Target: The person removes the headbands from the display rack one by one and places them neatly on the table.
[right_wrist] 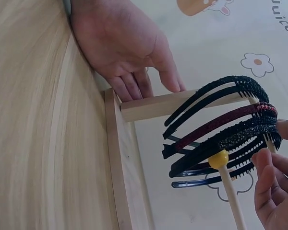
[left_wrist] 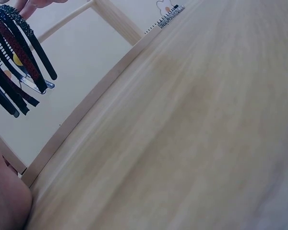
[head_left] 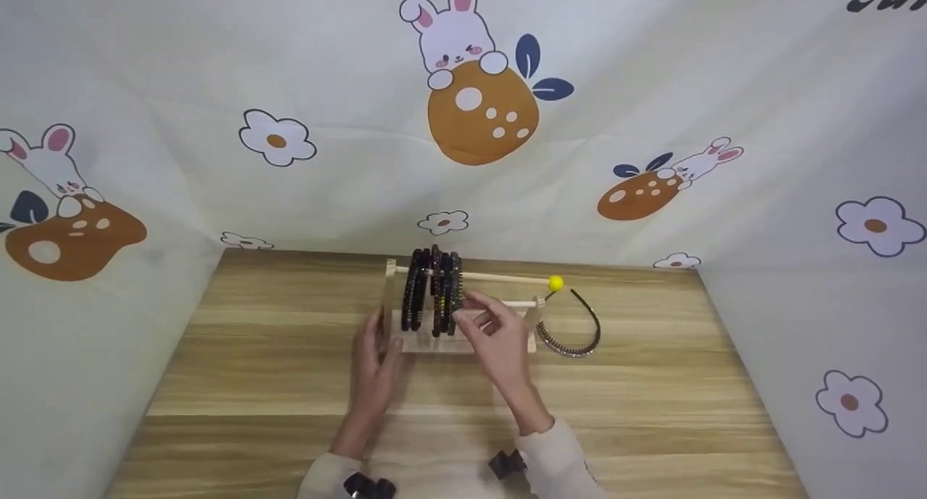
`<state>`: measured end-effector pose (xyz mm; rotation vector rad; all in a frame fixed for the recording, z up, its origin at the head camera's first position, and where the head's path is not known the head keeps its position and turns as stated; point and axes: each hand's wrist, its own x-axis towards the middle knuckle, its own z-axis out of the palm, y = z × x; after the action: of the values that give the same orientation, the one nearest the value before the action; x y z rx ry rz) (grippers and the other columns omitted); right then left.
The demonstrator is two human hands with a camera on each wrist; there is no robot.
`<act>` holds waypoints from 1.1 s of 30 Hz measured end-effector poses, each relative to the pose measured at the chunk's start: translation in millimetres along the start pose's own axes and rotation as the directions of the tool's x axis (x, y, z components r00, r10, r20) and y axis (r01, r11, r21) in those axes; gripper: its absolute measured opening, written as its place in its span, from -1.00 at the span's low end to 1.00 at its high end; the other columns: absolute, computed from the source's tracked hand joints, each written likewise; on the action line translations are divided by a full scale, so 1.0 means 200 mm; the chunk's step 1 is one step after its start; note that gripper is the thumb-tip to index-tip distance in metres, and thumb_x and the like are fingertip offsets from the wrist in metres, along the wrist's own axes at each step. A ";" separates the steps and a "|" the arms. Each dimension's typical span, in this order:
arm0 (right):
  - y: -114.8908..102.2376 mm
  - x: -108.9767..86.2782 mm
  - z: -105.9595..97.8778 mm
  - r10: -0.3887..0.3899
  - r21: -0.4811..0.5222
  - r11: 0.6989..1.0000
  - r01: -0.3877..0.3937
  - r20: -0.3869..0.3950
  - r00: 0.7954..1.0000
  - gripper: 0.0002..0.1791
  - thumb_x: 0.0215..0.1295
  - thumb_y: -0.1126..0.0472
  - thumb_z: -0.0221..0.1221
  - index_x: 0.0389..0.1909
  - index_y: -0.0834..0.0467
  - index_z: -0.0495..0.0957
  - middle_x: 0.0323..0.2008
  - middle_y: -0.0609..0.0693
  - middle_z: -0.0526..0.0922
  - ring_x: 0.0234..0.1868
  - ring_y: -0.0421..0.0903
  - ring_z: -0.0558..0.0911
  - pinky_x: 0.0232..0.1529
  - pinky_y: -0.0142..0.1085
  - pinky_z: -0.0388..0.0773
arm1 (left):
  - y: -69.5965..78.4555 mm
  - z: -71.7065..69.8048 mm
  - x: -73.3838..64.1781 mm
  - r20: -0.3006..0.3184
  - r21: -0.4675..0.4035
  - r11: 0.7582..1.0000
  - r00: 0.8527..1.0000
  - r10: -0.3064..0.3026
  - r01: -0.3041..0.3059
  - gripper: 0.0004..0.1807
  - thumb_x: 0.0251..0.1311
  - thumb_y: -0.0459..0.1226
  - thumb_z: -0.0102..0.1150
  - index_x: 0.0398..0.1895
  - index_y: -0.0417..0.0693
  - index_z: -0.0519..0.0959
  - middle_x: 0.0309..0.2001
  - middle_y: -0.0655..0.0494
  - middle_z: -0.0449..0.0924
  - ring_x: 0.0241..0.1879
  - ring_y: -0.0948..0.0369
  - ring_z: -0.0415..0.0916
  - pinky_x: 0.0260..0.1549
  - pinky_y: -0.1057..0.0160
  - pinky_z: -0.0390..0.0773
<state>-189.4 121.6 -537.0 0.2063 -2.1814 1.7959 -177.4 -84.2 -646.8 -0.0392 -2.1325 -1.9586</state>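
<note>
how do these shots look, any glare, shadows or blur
Head view: pale sheen on the table near the frame's bottom, faint shadowed creases in the backdrop; left wrist view: scene slanted, the table's grain looks soft; right wrist view: also slanted, with a pale highlight on the lowest headband.

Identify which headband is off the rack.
The lone headband on the table, right of the rack; the other headbands hang bunched on the rack.
</note>
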 end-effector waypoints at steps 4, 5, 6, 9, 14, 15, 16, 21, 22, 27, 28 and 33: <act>0.00 0.01 0.01 0.013 0.014 1.000 -0.012 -0.007 1.000 -0.60 0.32 0.33 0.55 0.14 0.35 0.77 -0.12 0.18 0.87 -0.39 -0.21 0.68 -0.35 -0.45 0.66 | 0.02 0.00 -0.01 0.017 -0.024 1.000 1.000 -0.020 0.020 -0.30 0.73 -0.21 0.07 0.80 0.03 0.13 0.71 -0.20 0.11 0.63 -0.25 0.21 0.58 -0.42 0.29; 0.00 0.01 0.01 0.015 0.017 1.000 -0.015 -0.009 1.000 -0.60 0.31 0.32 0.56 0.13 0.35 0.78 -0.13 0.18 0.87 -0.39 -0.21 0.68 -0.35 -0.45 0.65 | 0.02 0.00 -0.01 0.020 -0.029 0.999 1.000 -0.022 0.022 -0.31 0.73 -0.21 0.07 0.80 0.03 0.13 0.70 -0.19 0.11 0.63 -0.24 0.21 0.58 -0.42 0.28; 0.00 0.01 0.02 0.018 0.016 1.000 -0.018 -0.010 1.000 -0.60 0.31 0.32 0.56 0.12 0.35 0.79 -0.14 0.17 0.87 -0.40 -0.21 0.68 -0.36 -0.46 0.64 | 0.02 0.00 -0.01 0.020 -0.031 0.999 1.000 -0.018 0.018 -0.31 0.73 -0.21 0.07 0.79 0.02 0.13 0.70 -0.20 0.12 0.64 -0.25 0.20 0.59 -0.42 0.26; -0.01 0.00 0.02 0.027 0.020 0.999 -0.026 -0.010 1.000 -0.60 0.29 0.33 0.56 0.12 0.36 0.78 -0.15 0.16 0.87 -0.41 -0.22 0.67 -0.38 -0.45 0.65 | 0.01 0.00 0.00 0.018 -0.030 0.999 1.000 -0.010 0.010 -0.31 0.73 -0.21 0.07 0.79 0.01 0.14 0.70 -0.19 0.12 0.64 -0.24 0.20 0.60 -0.41 0.25; -0.01 0.00 0.03 0.028 0.016 0.999 -0.028 -0.005 1.000 -0.60 0.27 0.34 0.58 0.10 0.36 0.79 -0.19 0.16 0.86 -0.42 -0.25 0.66 -0.38 -0.47 0.63 | 0.00 0.00 0.00 0.011 -0.029 1.000 1.000 -0.009 0.010 -0.30 0.71 -0.22 0.09 0.78 -0.06 0.14 0.71 -0.19 0.11 0.64 -0.25 0.20 0.60 -0.41 0.26; -0.01 0.01 0.03 0.028 0.018 0.999 -0.028 -0.005 1.000 -0.60 0.26 0.34 0.58 0.09 0.36 0.79 -0.19 0.17 0.85 -0.42 -0.25 0.66 -0.38 -0.48 0.63 | 0.00 0.00 0.00 0.009 -0.025 1.000 1.000 -0.010 0.010 -0.30 0.71 -0.23 0.10 0.78 -0.07 0.14 0.71 -0.20 0.12 0.64 -0.25 0.20 0.59 -0.41 0.27; -0.01 0.01 0.03 0.026 0.020 0.999 -0.026 -0.005 1.000 -0.61 0.26 0.35 0.58 0.09 0.37 0.79 -0.20 0.17 0.85 -0.42 -0.25 0.66 -0.37 -0.48 0.64 | 0.00 0.00 0.00 0.008 -0.021 1.000 1.000 -0.009 0.009 -0.30 0.71 -0.23 0.09 0.78 -0.08 0.15 0.70 -0.21 0.12 0.64 -0.26 0.21 0.59 -0.42 0.27; -0.01 0.01 0.03 0.011 0.033 0.999 -0.011 0.004 1.000 -0.61 0.24 0.38 0.58 0.06 0.40 0.79 -0.22 0.19 0.84 -0.39 -0.25 0.68 -0.32 -0.47 0.69 | 0.01 0.00 0.00 0.008 -0.005 1.000 1.000 -0.005 0.005 -0.31 0.71 -0.23 0.08 0.78 -0.09 0.15 0.69 -0.24 0.14 0.62 -0.28 0.22 0.56 -0.43 0.30; -0.01 0.01 0.03 0.008 0.036 0.999 -0.008 0.007 1.000 -0.61 0.24 0.39 0.58 0.06 0.40 0.78 -0.22 0.19 0.84 -0.39 -0.25 0.68 -0.31 -0.46 0.70 | 0.01 0.00 0.01 0.008 -0.004 1.000 1.000 -0.007 0.008 -0.31 0.72 -0.22 0.08 0.77 -0.09 0.15 0.69 -0.24 0.14 0.62 -0.27 0.22 0.57 -0.42 0.30; -0.01 0.00 0.03 -0.010 0.050 0.999 0.008 0.020 1.000 -0.62 0.24 0.43 0.55 0.06 0.45 0.76 -0.23 0.22 0.83 -0.37 -0.25 0.68 -0.27 -0.46 0.73 | 0.01 0.00 0.00 0.003 -0.003 1.000 1.000 -0.013 0.013 -0.31 0.71 -0.23 0.09 0.78 -0.07 0.15 0.69 -0.23 0.15 0.63 -0.26 0.22 0.59 -0.40 0.29; 0.00 0.00 0.03 -0.013 0.051 0.999 0.012 0.022 1.000 -0.62 0.25 0.44 0.55 0.06 0.46 0.76 -0.24 0.23 0.83 -0.37 -0.26 0.68 -0.27 -0.46 0.73 | 0.00 0.00 0.00 0.001 -0.002 1.000 1.000 -0.012 0.012 -0.31 0.71 -0.23 0.09 0.78 -0.06 0.16 0.69 -0.23 0.15 0.62 -0.25 0.23 0.58 -0.40 0.30; 0.00 -0.01 0.03 -0.024 0.052 0.998 0.022 0.020 1.000 -0.64 0.27 0.46 0.52 0.06 0.49 0.75 -0.24 0.25 0.81 -0.36 -0.29 0.68 -0.26 -0.49 0.71 | 0.00 0.00 0.00 -0.004 0.014 1.000 1.000 0.013 -0.013 -0.31 0.71 -0.24 0.08 0.77 -0.11 0.16 0.66 -0.26 0.19 0.58 -0.28 0.29 0.52 -0.43 0.37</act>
<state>-188.9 115.2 -537.8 0.2614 -2.1391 1.8468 -178.0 -83.7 -646.3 -0.0463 -2.1377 -1.9349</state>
